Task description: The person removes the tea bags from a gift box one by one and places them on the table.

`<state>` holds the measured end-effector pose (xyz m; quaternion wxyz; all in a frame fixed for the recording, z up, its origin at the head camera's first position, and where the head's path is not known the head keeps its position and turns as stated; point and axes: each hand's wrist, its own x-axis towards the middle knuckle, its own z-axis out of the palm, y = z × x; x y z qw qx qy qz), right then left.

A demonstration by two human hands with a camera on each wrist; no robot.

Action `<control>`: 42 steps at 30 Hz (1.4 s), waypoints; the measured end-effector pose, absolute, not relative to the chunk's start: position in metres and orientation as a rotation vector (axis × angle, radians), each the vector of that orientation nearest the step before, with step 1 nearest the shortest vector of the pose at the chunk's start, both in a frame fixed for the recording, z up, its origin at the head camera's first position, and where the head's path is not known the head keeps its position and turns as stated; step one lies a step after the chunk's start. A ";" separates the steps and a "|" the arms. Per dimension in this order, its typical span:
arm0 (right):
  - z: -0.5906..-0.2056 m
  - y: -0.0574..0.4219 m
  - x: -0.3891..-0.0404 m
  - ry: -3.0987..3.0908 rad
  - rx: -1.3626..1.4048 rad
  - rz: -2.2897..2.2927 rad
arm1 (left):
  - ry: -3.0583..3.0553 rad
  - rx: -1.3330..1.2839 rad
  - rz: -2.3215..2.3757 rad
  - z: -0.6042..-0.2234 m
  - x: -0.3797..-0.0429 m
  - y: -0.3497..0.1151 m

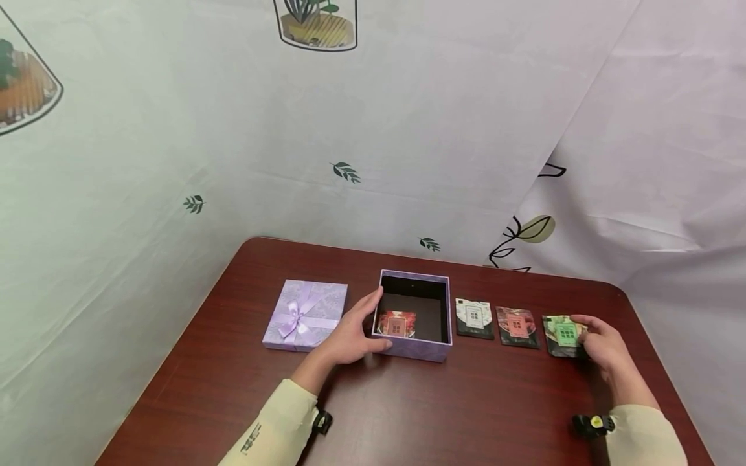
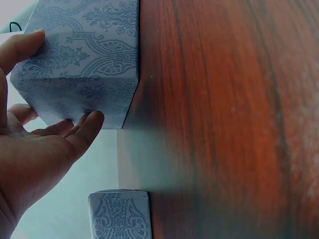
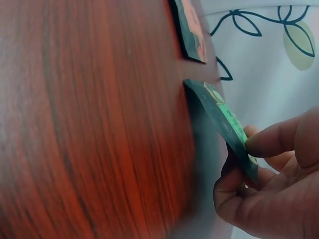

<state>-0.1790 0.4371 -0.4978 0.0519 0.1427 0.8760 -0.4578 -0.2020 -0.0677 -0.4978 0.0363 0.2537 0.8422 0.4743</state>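
Observation:
My right hand [image 1: 606,346] pinches the right edge of a green-and-black sachet [image 1: 562,335], thumb on its face. In the right wrist view the sachet [image 3: 222,117] is tilted, its gripped side raised off the table. My left hand [image 1: 352,333] holds the near left corner of an open purple patterned box [image 1: 416,349], thumb on the front wall and fingers along the left side. The left wrist view shows the thumb and fingertips against the box [image 2: 79,55]. Inside the box, toward its front left, lies a red sachet [image 1: 397,323].
Between the box and my right hand lie a white-and-black sachet [image 1: 474,318] and a red-and-black sachet [image 1: 517,327]. A purple lid [image 1: 305,314] with a ribbon bow rests left of the box. Behind the brown table [image 1: 454,408] hangs a pale printed cloth [image 1: 408,129].

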 end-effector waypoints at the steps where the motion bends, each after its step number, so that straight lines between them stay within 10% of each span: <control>1: -0.498 0.437 -0.179 2.668 0.432 -1.385 | 2.585 0.782 1.461 -0.498 -0.202 -0.068; 42: -0.481 0.423 -0.179 3.007 0.475 -0.972 | 2.579 0.795 1.471 -0.500 -0.202 -0.068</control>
